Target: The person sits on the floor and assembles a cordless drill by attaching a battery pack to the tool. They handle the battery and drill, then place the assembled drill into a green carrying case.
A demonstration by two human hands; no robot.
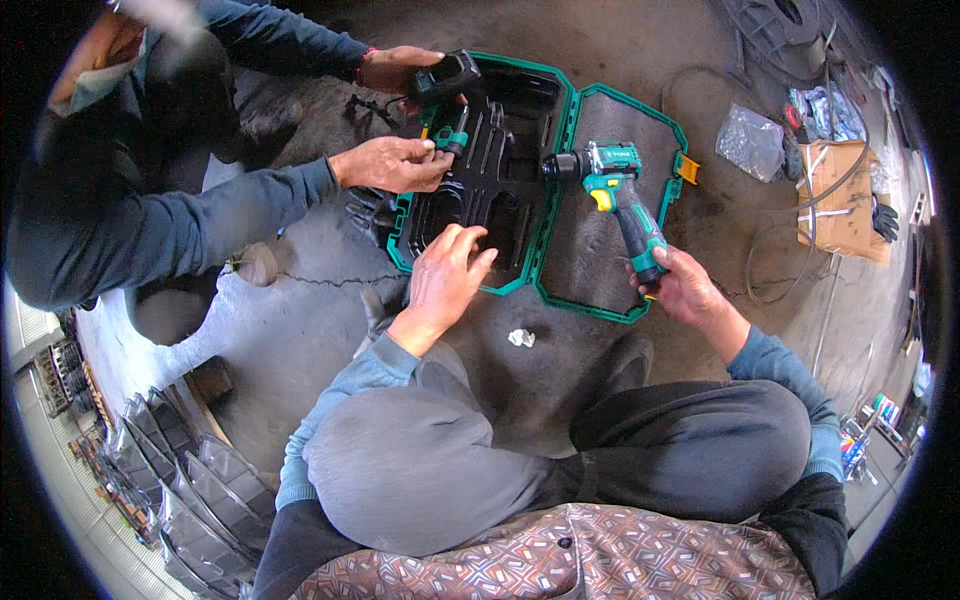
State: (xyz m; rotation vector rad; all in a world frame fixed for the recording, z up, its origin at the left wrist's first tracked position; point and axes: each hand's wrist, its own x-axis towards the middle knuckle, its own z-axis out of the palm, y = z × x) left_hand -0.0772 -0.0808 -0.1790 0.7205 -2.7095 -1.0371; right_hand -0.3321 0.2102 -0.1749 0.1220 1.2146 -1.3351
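A green and black cordless drill [617,190] with a yellow trigger is held in my right hand [683,287], gripped at the base of its handle, its chuck pointing left. Beneath it lies the lid [590,262] of an open green tool case [567,120]. My left hand [446,277] is above the near edge of the case's black moulded tray [487,207], fingers apart and holding nothing. Across from me, a co-worker's hand [395,165] holds a small green and black tool [455,138]. Their other hand [398,70] grips a black charger-like block [447,78].
A crumpled white scrap [521,338] lies on the floor before my knees. To the right are a clear plastic bag [750,142], a cardboard piece [838,200] and a thin cable [757,262]. Dark metal parts [200,490] stand at the lower left.
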